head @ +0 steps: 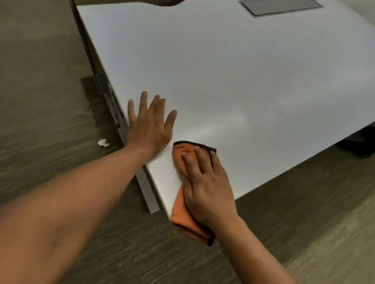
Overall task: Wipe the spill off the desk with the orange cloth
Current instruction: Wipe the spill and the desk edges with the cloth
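The orange cloth (184, 212) was seen from the head view, pressed flat on the near corner of the white desk (255, 78), one end hanging off the edge. It was pinned under the right hand (206, 182), fingers spread over it rather than clenched. The left hand (150, 127) was laid flat and empty on the desk just beside it. No spill could really be made out, only a faint sheen (218, 129) nearby.
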Demonstrator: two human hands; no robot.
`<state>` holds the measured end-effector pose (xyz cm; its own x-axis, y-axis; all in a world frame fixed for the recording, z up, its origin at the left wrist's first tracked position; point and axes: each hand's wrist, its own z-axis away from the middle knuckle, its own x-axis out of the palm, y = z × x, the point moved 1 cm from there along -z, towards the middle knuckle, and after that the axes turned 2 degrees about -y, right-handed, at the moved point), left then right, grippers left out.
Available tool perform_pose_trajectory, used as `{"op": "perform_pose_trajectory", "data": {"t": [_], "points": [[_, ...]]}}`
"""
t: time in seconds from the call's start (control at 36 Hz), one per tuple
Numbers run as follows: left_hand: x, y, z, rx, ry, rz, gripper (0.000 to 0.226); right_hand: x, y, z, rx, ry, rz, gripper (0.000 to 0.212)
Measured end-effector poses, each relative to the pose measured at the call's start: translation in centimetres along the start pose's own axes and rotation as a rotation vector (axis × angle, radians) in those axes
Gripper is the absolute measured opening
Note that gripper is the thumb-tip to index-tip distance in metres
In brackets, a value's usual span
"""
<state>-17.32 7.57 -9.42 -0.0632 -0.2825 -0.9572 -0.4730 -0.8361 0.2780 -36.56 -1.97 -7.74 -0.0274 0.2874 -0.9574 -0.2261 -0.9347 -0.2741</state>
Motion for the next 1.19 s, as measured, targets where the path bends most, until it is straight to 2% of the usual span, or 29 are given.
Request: {"op": "perform_pose_trajectory", "data": {"t": [0.17, 0.31, 0.44, 0.64, 0.81, 0.89, 1.0, 1.19], "points": [[0.1, -0.1, 0.0, -0.168, 0.018, 0.032, 0.075, -2.5, 6.6, -2.1, 0.176, 0.034, 0.05, 0.059], [0.6, -0.3, -0.2, -0.174, 0.085, 0.154, 0.068, -4.3, 10.3, -7.5, 0.24, 0.105, 0.038, 0.057], [0.7, -0.2, -0.1, -0.138, 0.113, 0.207, 0.057, -4.9, 10.6, -13.9, 0.239, 0.119, -0.014, 0.055], [0.4, -0.9, -0.6, -0.137, 0.2, 0.378, 0.065, -4.8, 7.2, -20.3, 0.068, 0.086, -0.032, 0.053], [0.5, -1.9, -1.0, -0.085, 0.211, 0.441, 0.069, -3.9, 2.2, -21.8, -0.16, -0.057, -0.009, 0.058], [-0.1, -2.1, -1.0, -0.111, 0.175, 0.569, 0.072, -2.8, -0.8, -20.7, -0.32, -0.1, 0.03, 0.056], [-2.0, -2.4, -1.3, -0.222, 0.181, 0.95, 0.067, -1.8, -3.7, -17.6, -0.52, -0.139, 0.017, 0.054], [-4.2, -2.8, -0.4, -0.346, 0.31, 1.063, 0.064, -1.6, -3.4, -10.9, -0.657, -0.215, 0.02, 0.057]]}}
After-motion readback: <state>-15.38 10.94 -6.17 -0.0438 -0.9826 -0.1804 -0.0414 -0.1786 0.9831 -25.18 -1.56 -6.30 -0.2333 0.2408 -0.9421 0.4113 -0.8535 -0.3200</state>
